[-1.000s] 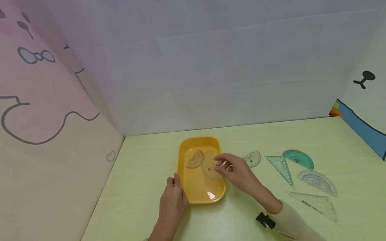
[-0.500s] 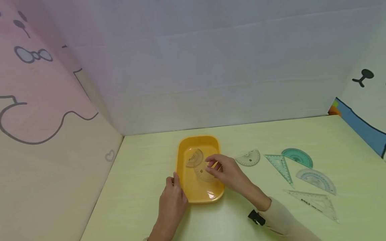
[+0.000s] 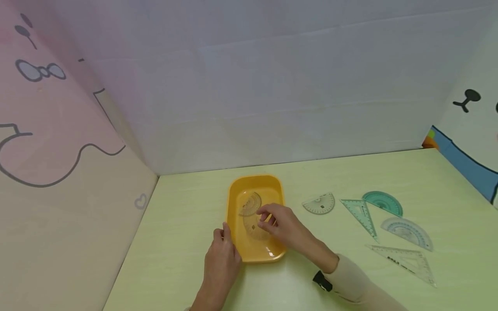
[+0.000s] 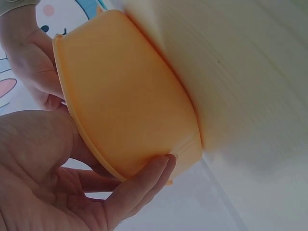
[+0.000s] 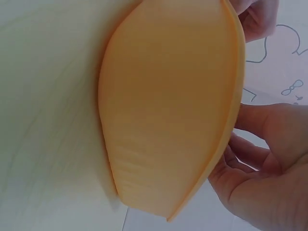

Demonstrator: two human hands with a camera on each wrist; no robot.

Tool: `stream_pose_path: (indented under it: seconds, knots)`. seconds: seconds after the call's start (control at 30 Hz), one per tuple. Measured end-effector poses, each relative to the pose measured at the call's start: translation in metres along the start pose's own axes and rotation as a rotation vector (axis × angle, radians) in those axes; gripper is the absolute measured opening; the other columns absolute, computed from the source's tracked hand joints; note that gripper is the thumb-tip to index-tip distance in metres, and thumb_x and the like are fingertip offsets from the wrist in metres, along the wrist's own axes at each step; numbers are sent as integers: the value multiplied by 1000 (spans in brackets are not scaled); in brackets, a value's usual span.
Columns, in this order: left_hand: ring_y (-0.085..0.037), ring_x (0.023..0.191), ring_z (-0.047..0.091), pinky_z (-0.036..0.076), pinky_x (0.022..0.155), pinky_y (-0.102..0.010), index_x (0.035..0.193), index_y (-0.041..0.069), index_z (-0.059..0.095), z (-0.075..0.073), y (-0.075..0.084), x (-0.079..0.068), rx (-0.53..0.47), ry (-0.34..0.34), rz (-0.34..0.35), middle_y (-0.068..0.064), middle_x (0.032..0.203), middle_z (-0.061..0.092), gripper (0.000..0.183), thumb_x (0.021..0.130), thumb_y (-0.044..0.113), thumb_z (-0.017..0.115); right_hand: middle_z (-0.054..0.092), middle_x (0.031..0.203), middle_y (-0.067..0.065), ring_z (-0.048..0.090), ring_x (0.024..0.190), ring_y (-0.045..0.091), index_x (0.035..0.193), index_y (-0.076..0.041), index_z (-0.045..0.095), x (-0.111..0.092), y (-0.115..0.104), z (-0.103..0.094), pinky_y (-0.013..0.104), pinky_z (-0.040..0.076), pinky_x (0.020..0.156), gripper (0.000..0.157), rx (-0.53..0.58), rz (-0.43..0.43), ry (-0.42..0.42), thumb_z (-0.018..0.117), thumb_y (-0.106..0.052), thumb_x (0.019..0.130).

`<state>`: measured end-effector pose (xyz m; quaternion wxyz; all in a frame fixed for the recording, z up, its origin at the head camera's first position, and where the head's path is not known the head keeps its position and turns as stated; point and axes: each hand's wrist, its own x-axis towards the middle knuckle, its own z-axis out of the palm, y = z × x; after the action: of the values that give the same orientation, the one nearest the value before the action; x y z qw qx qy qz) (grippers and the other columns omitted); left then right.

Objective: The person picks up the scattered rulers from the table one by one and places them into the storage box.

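Note:
My left hand (image 3: 222,261) grips the left side of a yellow plastic tray (image 3: 237,246), thumb over the rim and fingers against the outer wall, as the left wrist view shows. Reaching over the right side of the tray, my right hand (image 3: 284,224) pinches the edge of a clear protractor (image 3: 252,229) inside it. A smaller clear protractor (image 3: 250,204) lies beside it in the tray. In the right wrist view, the tray wall (image 5: 168,106) hides what the right fingertips hold.
On the table right of the tray lie a clear protractor (image 3: 320,204), a green set square (image 3: 361,216), a green protractor (image 3: 384,203), a pale protractor (image 3: 408,232) and a clear set square (image 3: 408,261). A white curtain-like wall (image 3: 272,99) closes the back.
My right hand has moved left and slightly down over the tray, and the pinched protractor has shifted left with it. The left hand stays on the tray rim.

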<state>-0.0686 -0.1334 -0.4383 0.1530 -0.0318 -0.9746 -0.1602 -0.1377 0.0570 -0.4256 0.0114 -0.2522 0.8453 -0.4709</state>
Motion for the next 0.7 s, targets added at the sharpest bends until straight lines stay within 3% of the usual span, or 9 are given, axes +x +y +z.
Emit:
stream_pose_path:
  seconds: [0.47,0.7]
  knots:
    - [-25,67,60,58,58,-38,133,-19,55,0,0,0,4,4,5,-22,99,55,50,86,-7,68,65,89,6,61,80,19,109,6,68,1,-5,16,25,54,71,18,-125,-68,-79,73,2,92]
    - [-26,67,60,58,58,-39,133,-18,56,1,0,0,8,15,9,-21,98,56,51,85,-7,69,64,88,5,58,81,20,107,6,69,1,-6,22,30,54,74,17,-159,-58,-102,73,2,91]
